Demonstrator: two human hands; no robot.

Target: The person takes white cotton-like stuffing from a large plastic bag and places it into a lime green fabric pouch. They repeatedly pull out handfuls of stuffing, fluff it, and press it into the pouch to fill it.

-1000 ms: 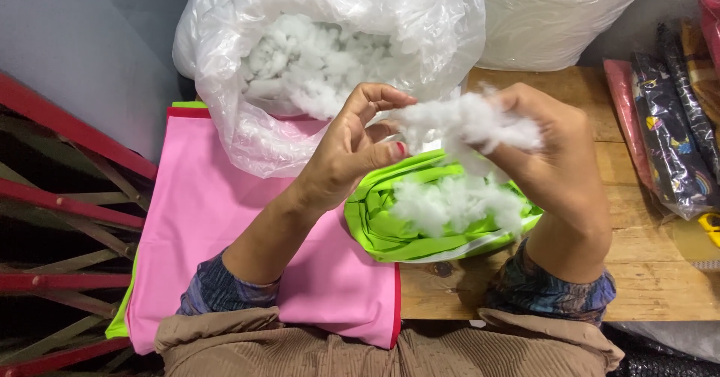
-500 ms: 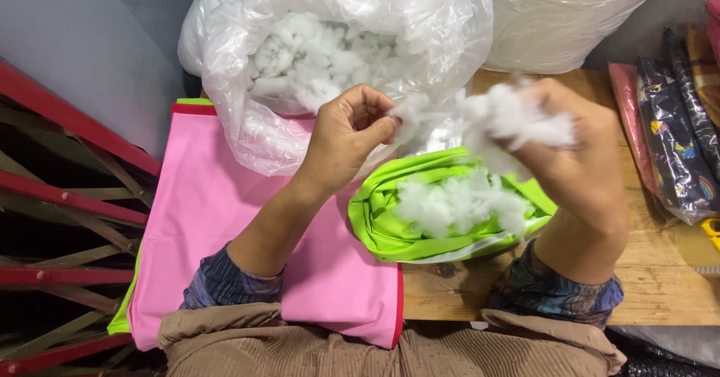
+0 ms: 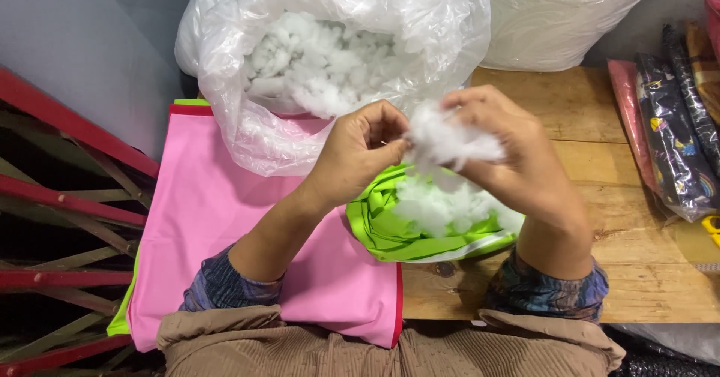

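Two hands are engaged above the counter. Left hand is closed to a pinch, thumb against forefinger, gripping the near edge of a white stuffing tuft. Right hand is curled loosely around the other side of the same tuft, fingers bent, not fully closed. The tuft is held in the air between both hands, directly above a lime-green fabric cover.

The cover lies on the counter, its mouth facing up and open, with white filling already inside; it appears partly filled, sides slack, not yet plump. Judged from this, filling is under way and well short of complete, and the opening remains unclosed.

A clear plastic bag of loose stuffing stands just behind the hands, still holding a large supply. Flat pink fabric pieces lie stacked beside the green cover, apparently unfilled. Packaged dark printed goods lie well apart at the right edge.
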